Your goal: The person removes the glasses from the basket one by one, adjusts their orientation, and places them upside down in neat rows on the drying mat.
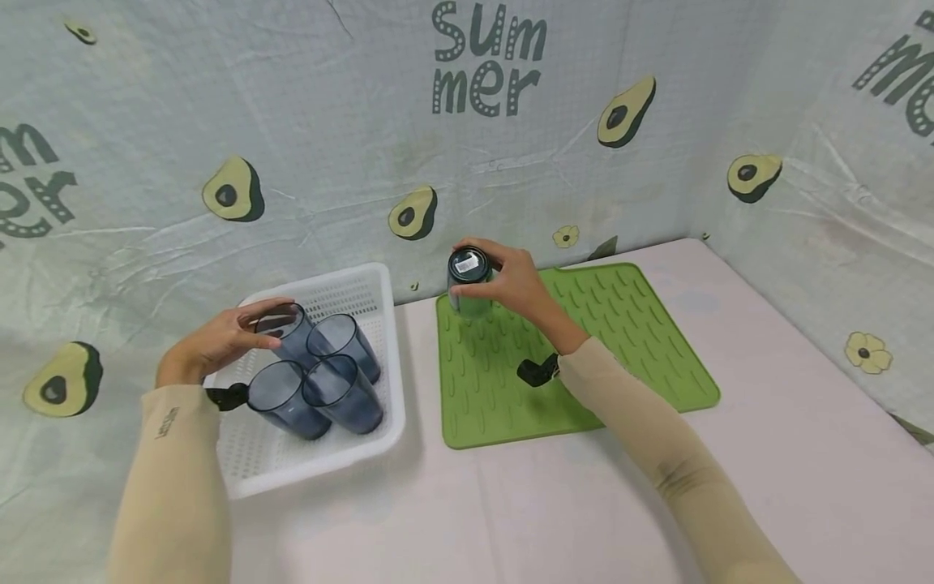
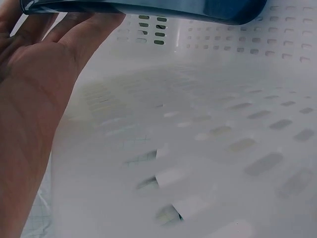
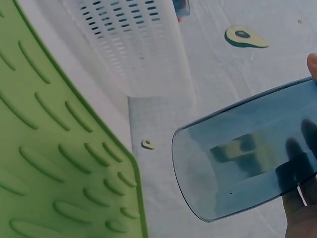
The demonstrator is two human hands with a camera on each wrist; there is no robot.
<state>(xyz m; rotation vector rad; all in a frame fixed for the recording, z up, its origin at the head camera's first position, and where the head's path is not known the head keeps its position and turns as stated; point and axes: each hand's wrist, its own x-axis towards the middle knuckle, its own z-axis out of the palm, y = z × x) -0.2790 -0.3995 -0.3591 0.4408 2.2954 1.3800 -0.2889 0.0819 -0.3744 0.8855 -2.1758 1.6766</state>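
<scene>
In the head view my left hand (image 1: 280, 323) reaches into a white perforated basket (image 1: 314, 470), thumb and fingers closing round the rim of the back-left blue-tinted cup (image 1: 292, 337). Several such cups stand together there, the others (image 1: 343, 393) to its right and front. The left wrist view shows my palm (image 2: 29, 109) under that cup (image 2: 148, 7), over the basket floor (image 2: 198, 148). My right hand (image 1: 487, 272) grips another blue cup (image 1: 467, 288) mouth down at the far left corner of the green ridged mat (image 1: 620, 341). The right wrist view shows this cup (image 3: 242, 153) tilted beside the mat (image 3: 49, 163); whether it touches the mat is unclear.
A pale pink tabletop (image 1: 766, 454) extends in front and to the right of the mat. An avocado-print cloth wall (image 1: 511, 162) closes off the back and both sides. The basket (image 3: 133, 49) stands just left of the mat, with a narrow strip of table between them.
</scene>
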